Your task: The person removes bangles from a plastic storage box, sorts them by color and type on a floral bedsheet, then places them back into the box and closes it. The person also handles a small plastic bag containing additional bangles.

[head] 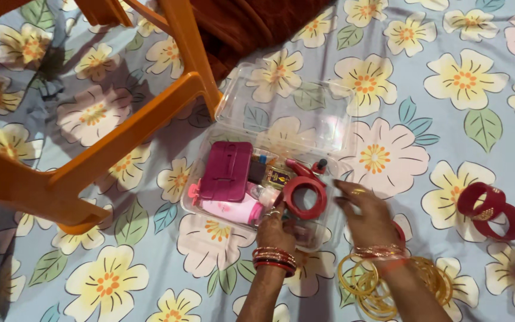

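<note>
The clear plastic box [257,200] is already crowded with a magenta case [227,171], a pink bottle [233,210] and small bottles [272,174], so the stack of red bangles [304,197] that stands on edge near its right end may well tip, roll off the contents or catch on the rim if it is let go without support. The box's open lid [284,98] lies flat behind and could get knocked. The loose gold bangles [377,286] on the flowered sheet [448,131] lie just under the right forearm, and a careless sweep of the arm could scatter them.

The left hand [276,229] reaches up into the box, fingertips closed on the lower left edge of the red bangles. The right hand [368,214] hovers just beside them with fingers loosely curled and holds nothing that can be seen. Two more red bangles [491,210] lie well apart on the right. An orange plastic stool [120,143] stands near the box's left side.
</note>
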